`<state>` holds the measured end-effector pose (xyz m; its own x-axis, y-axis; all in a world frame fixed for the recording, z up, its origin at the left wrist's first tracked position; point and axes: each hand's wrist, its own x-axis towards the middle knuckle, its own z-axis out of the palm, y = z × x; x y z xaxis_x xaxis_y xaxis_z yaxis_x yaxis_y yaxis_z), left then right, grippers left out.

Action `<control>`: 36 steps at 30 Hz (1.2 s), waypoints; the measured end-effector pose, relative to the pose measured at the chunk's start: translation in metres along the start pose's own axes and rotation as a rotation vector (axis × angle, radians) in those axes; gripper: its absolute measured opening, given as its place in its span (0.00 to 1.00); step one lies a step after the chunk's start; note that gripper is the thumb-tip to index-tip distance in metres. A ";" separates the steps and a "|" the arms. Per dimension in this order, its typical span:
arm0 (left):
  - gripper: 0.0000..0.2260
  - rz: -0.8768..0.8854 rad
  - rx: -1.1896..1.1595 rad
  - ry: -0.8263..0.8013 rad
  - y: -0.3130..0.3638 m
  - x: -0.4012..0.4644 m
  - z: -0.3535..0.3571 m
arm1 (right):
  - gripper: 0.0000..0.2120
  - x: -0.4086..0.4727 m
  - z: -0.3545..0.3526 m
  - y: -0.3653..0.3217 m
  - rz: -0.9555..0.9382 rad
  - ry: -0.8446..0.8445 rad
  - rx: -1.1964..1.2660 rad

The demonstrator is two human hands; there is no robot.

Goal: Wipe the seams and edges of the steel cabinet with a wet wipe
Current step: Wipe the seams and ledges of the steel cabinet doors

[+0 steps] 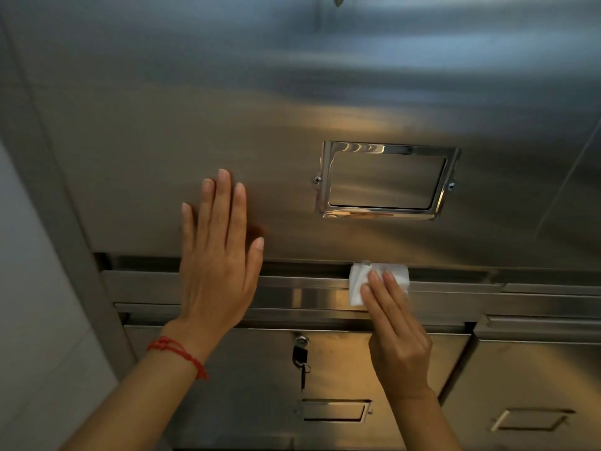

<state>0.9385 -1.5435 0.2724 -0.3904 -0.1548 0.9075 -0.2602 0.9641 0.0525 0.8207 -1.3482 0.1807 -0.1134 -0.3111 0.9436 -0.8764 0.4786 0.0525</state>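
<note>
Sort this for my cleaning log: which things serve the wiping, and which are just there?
In use: wet wipe, right hand, left hand, steel cabinet, seam.
Just there: key, label holder, red string bracelet.

Arms: both were bare, no sleeve was seen on either forearm.
Left wrist: a thin red string bracelet point(177, 354) was tied around it, with a small knot and loose ends.
Left hand point(219, 255): no ring, nails short and unpainted.
Right hand point(395, 333): no ring, no band at the wrist.
</note>
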 end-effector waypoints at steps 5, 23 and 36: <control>0.25 0.008 -0.003 -0.007 -0.001 0.000 -0.002 | 0.12 -0.003 -0.005 0.011 0.029 -0.005 -0.024; 0.27 0.015 0.009 -0.024 -0.004 -0.002 0.000 | 0.15 -0.003 0.014 -0.015 0.144 0.097 0.027; 0.27 0.023 0.008 -0.055 -0.005 -0.001 -0.004 | 0.16 0.014 0.048 -0.079 0.027 0.074 0.107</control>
<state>0.9436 -1.5476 0.2725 -0.4445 -0.1448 0.8840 -0.2581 0.9657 0.0284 0.8659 -1.4291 0.1738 -0.1059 -0.2358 0.9660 -0.9190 0.3941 -0.0045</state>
